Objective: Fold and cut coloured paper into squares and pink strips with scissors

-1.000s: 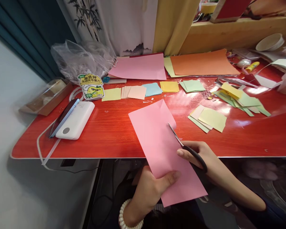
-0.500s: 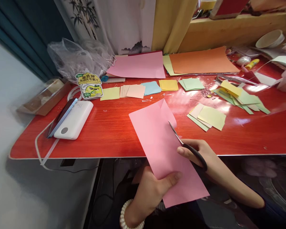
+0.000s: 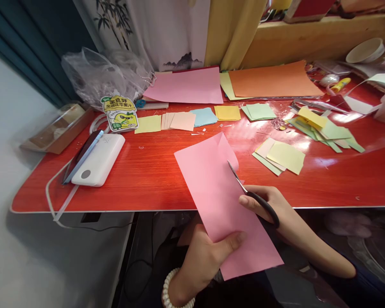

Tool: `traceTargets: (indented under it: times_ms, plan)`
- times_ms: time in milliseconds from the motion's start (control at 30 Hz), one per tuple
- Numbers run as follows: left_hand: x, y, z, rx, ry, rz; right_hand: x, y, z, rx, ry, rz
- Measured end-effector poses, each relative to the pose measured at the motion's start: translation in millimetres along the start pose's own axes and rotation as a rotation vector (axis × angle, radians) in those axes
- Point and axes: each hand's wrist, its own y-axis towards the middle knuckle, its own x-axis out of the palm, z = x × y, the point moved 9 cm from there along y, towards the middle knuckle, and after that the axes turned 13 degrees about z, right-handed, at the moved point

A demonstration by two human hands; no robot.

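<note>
A sheet of pink paper (image 3: 208,188) is held at an angle over the table's front edge. My left hand (image 3: 208,256) grips its lower part, thumb on top and fingers hidden beneath. My right hand (image 3: 269,205) is closed round the black handle of a pair of scissors (image 3: 263,205). One blade lies over the paper, the other is hidden under it. Along the paper's right side a cut part curls up near the blade tip. Beyond the sheet, small cut squares lie in a row, among them blue ones (image 3: 205,116) and yellow ones (image 3: 227,113).
Loose pale squares (image 3: 285,157) and green scraps (image 3: 336,132) lie on the right of the red table (image 3: 157,171). Large pink (image 3: 189,85) and orange sheets (image 3: 272,81) rest at the back. A white power bank (image 3: 99,162) with a phone and cable sits at left.
Almost nothing differs. The view has shifted very slightly; both hands, the scissors and the pink paper keep nearly the same pose.
</note>
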Motion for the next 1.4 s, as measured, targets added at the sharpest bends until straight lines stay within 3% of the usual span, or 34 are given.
traceTargets:
  times_ms: [1400]
  plan:
    - [-0.9, -0.3, -2.4, -0.016, 0.022, 0.030, -2.5, 1.0, -9.7, -0.048, -0.011, 0.018]
